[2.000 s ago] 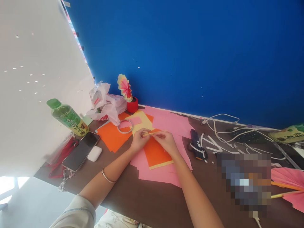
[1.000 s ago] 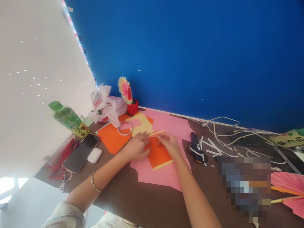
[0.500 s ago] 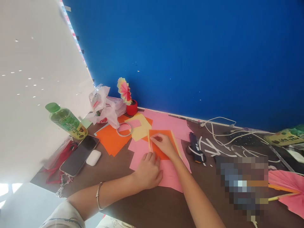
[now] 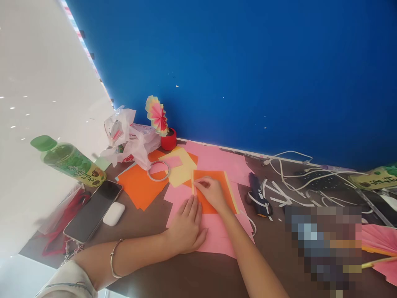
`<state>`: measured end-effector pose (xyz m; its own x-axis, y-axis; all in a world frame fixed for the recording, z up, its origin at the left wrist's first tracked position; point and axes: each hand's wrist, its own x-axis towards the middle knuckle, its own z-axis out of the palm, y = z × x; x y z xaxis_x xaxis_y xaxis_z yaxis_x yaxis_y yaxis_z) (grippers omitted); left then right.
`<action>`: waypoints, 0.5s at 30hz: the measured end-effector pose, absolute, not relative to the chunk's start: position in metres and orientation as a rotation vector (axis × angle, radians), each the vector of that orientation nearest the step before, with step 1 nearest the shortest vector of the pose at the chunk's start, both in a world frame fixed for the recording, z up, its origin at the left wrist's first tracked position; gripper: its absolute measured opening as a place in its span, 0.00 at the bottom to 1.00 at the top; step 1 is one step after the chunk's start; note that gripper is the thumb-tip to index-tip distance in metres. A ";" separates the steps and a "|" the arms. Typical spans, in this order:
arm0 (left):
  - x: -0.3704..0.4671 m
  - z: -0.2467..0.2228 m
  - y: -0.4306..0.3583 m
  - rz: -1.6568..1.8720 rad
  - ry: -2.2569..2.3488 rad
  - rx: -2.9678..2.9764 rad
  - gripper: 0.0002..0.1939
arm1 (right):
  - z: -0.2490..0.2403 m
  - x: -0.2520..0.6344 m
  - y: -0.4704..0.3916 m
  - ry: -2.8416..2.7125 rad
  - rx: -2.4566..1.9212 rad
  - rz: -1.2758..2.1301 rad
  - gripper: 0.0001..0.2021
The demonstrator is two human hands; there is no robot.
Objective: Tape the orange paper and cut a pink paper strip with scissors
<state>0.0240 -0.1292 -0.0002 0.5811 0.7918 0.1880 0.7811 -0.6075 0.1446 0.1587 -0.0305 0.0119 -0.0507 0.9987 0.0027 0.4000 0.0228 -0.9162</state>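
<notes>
A square of orange paper (image 4: 214, 203) with yellow edges showing on its left and right lies on larger pink sheets (image 4: 217, 240). My left hand (image 4: 186, 229) rests flat with fingers stretched, its fingertips at the paper's lower left corner. Thumb and fingers of my right hand (image 4: 211, 190) are pinched together at the left edge, over a narrow pale strip (image 4: 194, 188). Whatever lies between those fingertips is too small to make out. Left of the hands are more orange sheets (image 4: 139, 190), a yellow sheet (image 4: 182, 174) and a roll of tape (image 4: 159, 179).
At the left stand a green-capped bottle (image 4: 71, 159), a phone (image 4: 93, 211) and a white earbud case (image 4: 114, 213). Behind are a plastic bag (image 4: 139, 140) and a red pot (image 4: 169, 140) with a paper fan. Dark-handled scissors (image 4: 259, 196), white strips (image 4: 279, 192) and cables (image 4: 288, 176) lie right.
My left hand's curled fingers have straightened and now lie flat by the orange paper's corner. My right hand stays pinched at the left edge. The view has shifted slightly.
</notes>
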 end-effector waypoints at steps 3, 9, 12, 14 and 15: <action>0.024 0.001 -0.130 0.351 1.365 2.742 0.33 | 0.011 0.157 -0.030 -1.555 -1.492 1.005 0.08; 0.023 0.002 -0.129 0.332 1.350 2.719 0.32 | 0.009 0.154 -0.029 -1.540 -1.532 0.985 0.08; 0.023 0.001 -0.129 0.337 1.343 2.700 0.32 | 0.008 0.154 -0.029 -1.536 -1.535 0.978 0.08; 0.022 0.001 -0.129 0.325 1.344 2.703 0.33 | 0.009 0.154 -0.029 -1.540 -1.528 0.973 0.08; 0.022 0.001 -0.129 0.313 1.345 2.709 0.33 | 0.009 0.154 -0.029 -1.546 -1.523 0.967 0.07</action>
